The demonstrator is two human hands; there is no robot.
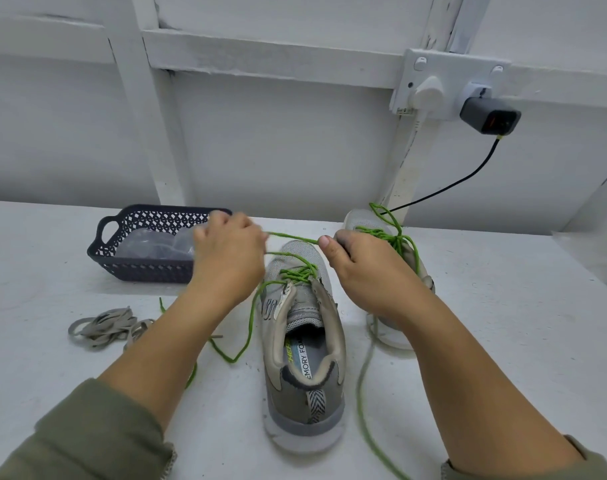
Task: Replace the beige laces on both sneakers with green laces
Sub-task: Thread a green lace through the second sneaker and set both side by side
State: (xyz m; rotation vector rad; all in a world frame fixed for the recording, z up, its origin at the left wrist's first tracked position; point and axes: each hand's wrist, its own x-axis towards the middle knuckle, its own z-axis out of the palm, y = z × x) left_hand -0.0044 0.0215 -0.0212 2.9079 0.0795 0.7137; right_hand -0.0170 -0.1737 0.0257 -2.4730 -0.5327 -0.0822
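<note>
On the desk (503, 323), the near sneaker (304, 368) stands at centre, heel toward the person, with the far sneaker (359, 220) behind it to the right, partly hidden by the right hand (361, 268). The left hand (227, 252) and right hand are raised over the near sneaker's toe, with a lace (291, 236) pinched and stretched between them. A basket (139, 268) holding a plastic bag (149, 247) sits at back left, loose laces (104, 327) heaped before it. On the wall behind, at right, a socket (430, 88) carries a charger (489, 117), its cable (468, 174) dropping toward the desk.
</note>
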